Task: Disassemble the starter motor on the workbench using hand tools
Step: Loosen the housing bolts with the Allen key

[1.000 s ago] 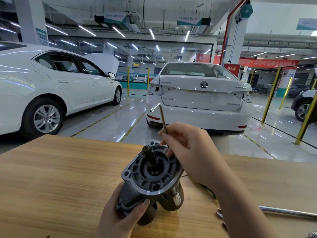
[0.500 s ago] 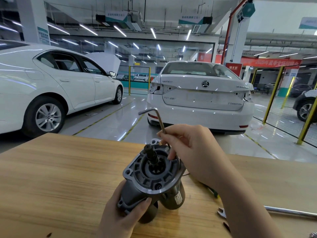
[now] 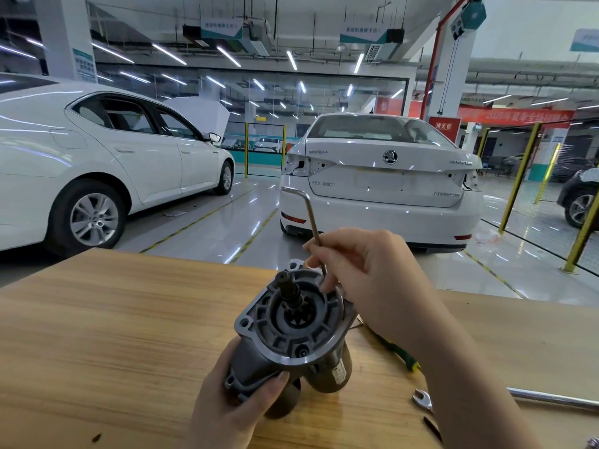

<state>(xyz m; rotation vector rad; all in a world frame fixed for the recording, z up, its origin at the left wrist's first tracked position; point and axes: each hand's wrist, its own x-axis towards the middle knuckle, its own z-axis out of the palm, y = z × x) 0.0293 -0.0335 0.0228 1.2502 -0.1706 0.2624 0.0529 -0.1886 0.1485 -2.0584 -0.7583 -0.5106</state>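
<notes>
Trouble first: the motor (image 3: 288, 332) rests tipped on the wooden table (image 3: 113, 319), its round front face turned up at me. It leans, so it could roll or slide if my grip goes soft. The bent metal key (image 3: 311, 218) is my biggest worry. Its long end goes down by the far rim of the motor's face, behind my fingers, so I cannot tell if the tip sits deep in a bolt. If it sits only a little way in and I twist hard, it could pop out and spoil the bolt head, or my knuckles could bang the rim. If I push sideways, the motor could fall over, because only one hand steadies it.

My left hand (image 3: 236, 413) is on the near side, wrapped round the low part of the motor's body, thumb pressed on it. My right hand (image 3: 372, 273) is at the far side, just above the rim, pinching the key's long stem. So the motor sits between my two hands.

To the right on the table lie a wrench (image 3: 421, 400), a long shiny bar (image 3: 557, 399) and a tool with a green handle (image 3: 402, 356), partly hidden by my right arm. A loose bolt could roll among them and get lost.
</notes>
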